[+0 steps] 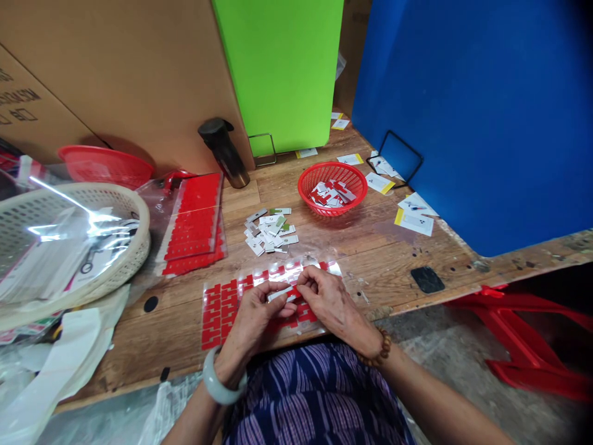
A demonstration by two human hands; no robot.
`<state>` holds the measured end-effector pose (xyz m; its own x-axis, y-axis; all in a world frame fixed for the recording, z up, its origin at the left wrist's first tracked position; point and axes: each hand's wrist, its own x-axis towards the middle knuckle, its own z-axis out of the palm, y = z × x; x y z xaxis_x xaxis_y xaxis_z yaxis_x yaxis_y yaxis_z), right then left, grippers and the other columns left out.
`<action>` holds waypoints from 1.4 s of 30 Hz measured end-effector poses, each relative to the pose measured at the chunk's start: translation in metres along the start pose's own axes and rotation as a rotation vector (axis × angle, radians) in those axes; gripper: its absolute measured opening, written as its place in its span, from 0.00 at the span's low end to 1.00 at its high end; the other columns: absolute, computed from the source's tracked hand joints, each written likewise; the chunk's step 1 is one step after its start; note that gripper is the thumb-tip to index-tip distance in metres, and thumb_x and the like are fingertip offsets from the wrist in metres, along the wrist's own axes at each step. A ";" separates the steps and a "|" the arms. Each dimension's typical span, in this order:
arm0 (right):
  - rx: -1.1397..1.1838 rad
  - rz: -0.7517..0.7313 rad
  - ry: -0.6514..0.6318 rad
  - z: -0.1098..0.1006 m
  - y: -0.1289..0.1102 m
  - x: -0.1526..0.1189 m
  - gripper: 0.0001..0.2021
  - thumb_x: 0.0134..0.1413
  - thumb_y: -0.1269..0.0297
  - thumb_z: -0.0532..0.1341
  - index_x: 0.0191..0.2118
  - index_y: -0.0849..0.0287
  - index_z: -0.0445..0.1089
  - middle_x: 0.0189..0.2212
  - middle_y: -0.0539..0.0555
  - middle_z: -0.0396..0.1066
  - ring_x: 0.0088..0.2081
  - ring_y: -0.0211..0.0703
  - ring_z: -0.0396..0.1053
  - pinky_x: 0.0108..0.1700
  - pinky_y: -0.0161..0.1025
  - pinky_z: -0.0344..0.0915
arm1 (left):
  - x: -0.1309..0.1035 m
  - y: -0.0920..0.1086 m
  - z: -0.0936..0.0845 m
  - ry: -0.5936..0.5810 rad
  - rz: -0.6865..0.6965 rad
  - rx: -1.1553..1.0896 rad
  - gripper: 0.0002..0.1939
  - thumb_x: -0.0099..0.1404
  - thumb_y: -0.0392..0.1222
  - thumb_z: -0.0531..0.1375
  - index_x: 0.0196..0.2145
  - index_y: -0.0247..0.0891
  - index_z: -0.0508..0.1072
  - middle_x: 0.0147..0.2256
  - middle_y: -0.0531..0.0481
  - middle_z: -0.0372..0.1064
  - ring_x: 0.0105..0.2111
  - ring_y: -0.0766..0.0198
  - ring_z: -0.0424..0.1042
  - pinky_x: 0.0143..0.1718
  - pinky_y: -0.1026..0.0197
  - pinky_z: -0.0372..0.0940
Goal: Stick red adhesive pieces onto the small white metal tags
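Observation:
Close to the table's front edge, my left hand [259, 312] pinches a small white tag [280, 294] between thumb and fingers. My right hand [327, 300] meets it from the right, its fingertips closed on a small red piece [294, 292] at the tag's right end. Beneath both hands lies a clear sheet of red stickers [229, 309], partly covered by them. Beyond the hands is a loose pile of white and grey tags [271, 232]. A red basket [332, 207] behind it holds tags with red on them.
More red sticker sheets [194, 216] lie left of the pile. A dark bottle [225, 151], a white basket [143, 228] under clear plastic and printed cards [414, 222] surround the work area. Green [282, 74] and blue boards [482, 123] stand behind.

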<state>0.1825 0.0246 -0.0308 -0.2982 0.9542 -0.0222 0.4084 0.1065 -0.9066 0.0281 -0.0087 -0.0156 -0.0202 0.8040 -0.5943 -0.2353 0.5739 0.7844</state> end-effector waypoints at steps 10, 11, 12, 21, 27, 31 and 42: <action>-0.190 -0.064 0.026 0.001 -0.009 -0.010 0.05 0.56 0.72 0.55 0.31 0.57 0.62 0.29 0.49 0.67 0.32 0.40 0.63 0.36 0.36 0.56 | 0.000 0.001 0.002 0.014 -0.010 -0.031 0.23 0.45 0.41 0.71 0.38 0.30 0.71 0.21 0.49 0.75 0.22 0.65 0.75 0.28 0.68 0.69; -0.208 -0.073 0.025 0.001 -0.010 -0.011 0.05 0.56 0.72 0.54 0.31 0.57 0.63 0.29 0.50 0.67 0.32 0.40 0.63 0.37 0.37 0.57 | 0.000 0.000 0.002 0.016 -0.003 -0.031 0.23 0.45 0.41 0.71 0.38 0.30 0.71 0.22 0.48 0.75 0.22 0.65 0.75 0.29 0.68 0.69; -0.224 -0.081 0.028 0.001 -0.009 -0.011 0.05 0.57 0.72 0.54 0.33 0.57 0.63 0.29 0.50 0.67 0.33 0.41 0.64 0.38 0.38 0.57 | 0.001 -0.001 0.002 0.020 0.004 -0.031 0.22 0.45 0.40 0.71 0.38 0.30 0.71 0.23 0.48 0.75 0.23 0.65 0.75 0.29 0.68 0.69; -0.013 -0.004 0.024 -0.021 0.007 0.006 0.08 0.60 0.65 0.51 0.39 0.58 0.67 0.24 0.48 0.65 0.26 0.38 0.64 0.31 0.35 0.60 | 0.002 -0.002 -0.003 0.034 -0.026 -0.068 0.20 0.46 0.36 0.70 0.37 0.30 0.72 0.23 0.46 0.75 0.23 0.64 0.76 0.28 0.68 0.70; 0.296 0.157 -0.274 -0.011 0.000 0.004 0.08 0.56 0.60 0.56 0.33 0.59 0.66 0.20 0.45 0.64 0.19 0.32 0.63 0.22 0.30 0.57 | 0.000 0.000 0.000 -0.018 -0.012 -0.072 0.21 0.45 0.39 0.71 0.36 0.30 0.73 0.23 0.47 0.75 0.23 0.66 0.75 0.27 0.69 0.69; 0.451 0.234 -0.329 -0.005 -0.001 0.006 0.07 0.53 0.62 0.57 0.29 0.60 0.63 0.17 0.44 0.65 0.18 0.32 0.64 0.24 0.30 0.59 | -0.002 0.001 0.001 -0.049 0.014 -0.055 0.20 0.45 0.41 0.71 0.35 0.30 0.72 0.24 0.46 0.76 0.23 0.65 0.75 0.28 0.68 0.69; 0.662 0.337 -0.275 -0.030 0.010 0.023 0.14 0.43 0.56 0.66 0.30 0.61 0.66 0.21 0.49 0.73 0.20 0.35 0.69 0.26 0.33 0.64 | 0.004 -0.003 0.003 0.013 0.077 -0.144 0.29 0.49 0.43 0.69 0.46 0.32 0.66 0.27 0.47 0.74 0.26 0.64 0.75 0.31 0.64 0.69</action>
<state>0.2053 0.0561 -0.0282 -0.4876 0.7931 -0.3650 -0.0583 -0.4467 -0.8928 0.0311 -0.0068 -0.0194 -0.0557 0.8422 -0.5363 -0.3692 0.4817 0.7948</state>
